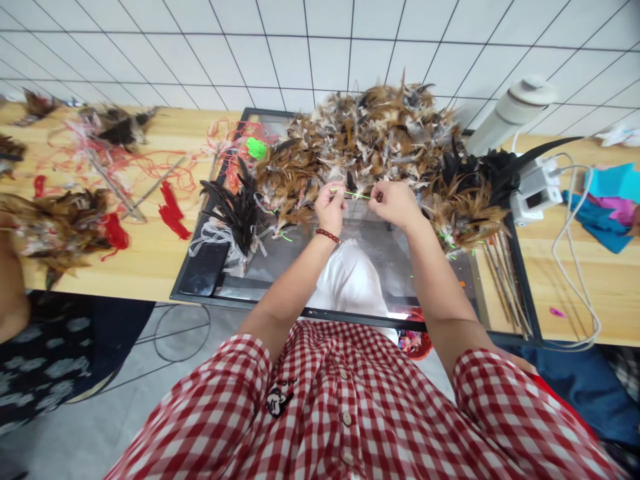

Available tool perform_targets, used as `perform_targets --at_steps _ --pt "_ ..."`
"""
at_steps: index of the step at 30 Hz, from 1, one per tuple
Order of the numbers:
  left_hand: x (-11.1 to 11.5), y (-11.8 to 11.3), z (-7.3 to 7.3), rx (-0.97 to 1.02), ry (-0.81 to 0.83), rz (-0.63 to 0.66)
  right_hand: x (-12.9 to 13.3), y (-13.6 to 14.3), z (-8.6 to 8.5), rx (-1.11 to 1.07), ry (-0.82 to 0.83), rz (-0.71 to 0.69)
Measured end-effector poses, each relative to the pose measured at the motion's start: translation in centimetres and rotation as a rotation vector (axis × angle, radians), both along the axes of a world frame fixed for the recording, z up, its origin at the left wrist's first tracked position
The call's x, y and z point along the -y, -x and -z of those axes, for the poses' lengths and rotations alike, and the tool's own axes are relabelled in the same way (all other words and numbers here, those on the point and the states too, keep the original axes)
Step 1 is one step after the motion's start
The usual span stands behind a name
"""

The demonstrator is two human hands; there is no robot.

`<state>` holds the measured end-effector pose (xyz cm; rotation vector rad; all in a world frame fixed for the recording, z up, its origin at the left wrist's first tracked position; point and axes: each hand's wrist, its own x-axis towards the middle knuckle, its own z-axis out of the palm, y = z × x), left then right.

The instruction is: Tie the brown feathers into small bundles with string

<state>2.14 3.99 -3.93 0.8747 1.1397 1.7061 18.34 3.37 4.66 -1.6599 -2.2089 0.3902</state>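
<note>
My left hand (331, 208) and my right hand (397, 203) are over the glass top of a black-framed panel (280, 308). A thin bright green string (354, 194) runs between their pinched fingertips. Close behind the string, between the hands, a small dark feather (351, 183) stands upright. A big heap of brown feather bunches (370, 133) lies just beyond both hands. Black feathers (240, 210) lie left of my left hand, beside white ribbon strips (213, 237). A bright green bundle (257, 148) rests at the heap's left edge.
On the right are a white bottle (513, 113), a white power adapter (537, 190) with cables and thin sticks (505, 280). A dark phone (204, 270) lies front left. Red thread bundles (173, 212) and more feathers (70, 220) lie further left, near another person's arm (11, 287).
</note>
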Motion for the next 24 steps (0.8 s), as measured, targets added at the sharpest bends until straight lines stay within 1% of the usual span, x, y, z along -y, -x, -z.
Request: perform_targets --at_steps 2,5,8,12,14,15,16,17,19,21,22,24 --pt "0.2 -0.2 -0.2 0.044 0.013 0.065 0.0 0.1 0.3 0.042 0.007 -0.005" --pt "0.7 -0.5 -1.0 0.084 0.048 0.151 0.0 0.2 0.6 0.086 0.007 -0.015" --pt "1.1 -0.6 -1.7 0.092 0.058 0.199 0.1 0.4 0.7 0.112 -0.009 0.002" --pt "1.2 -0.7 -1.8 0.076 -0.013 0.221 0.1 0.6 0.7 0.119 -0.047 0.059" --pt "1.2 -0.7 -1.7 0.069 -0.072 0.227 -0.1 0.6 0.9 0.083 -0.06 0.073" --pt "1.2 -0.7 -1.6 0.067 -0.101 0.225 -0.4 0.5 1.1 0.039 -0.04 0.061" --pt "1.2 -0.6 -1.7 0.062 -0.126 0.223 -0.6 0.4 1.4 -0.031 0.012 0.038" --pt "1.3 -0.6 -1.8 0.054 -0.147 0.222 -0.9 0.3 1.7 -0.133 0.098 0.015" --pt "1.5 -0.5 -2.1 0.024 -0.18 0.236 -1.3 0.2 2.2 -0.419 0.342 -0.011" --pt "1.8 -0.5 -2.4 -0.014 -0.201 0.286 -1.6 0.3 2.7 -0.729 0.565 -0.003" --pt "1.9 -0.5 -2.5 -0.03 -0.202 0.319 -1.6 0.4 2.9 -0.854 0.625 0.003" --pt "2.1 -0.6 -2.6 -0.046 -0.181 0.357 -1.7 0.6 3.1 -1.013 0.637 0.012"
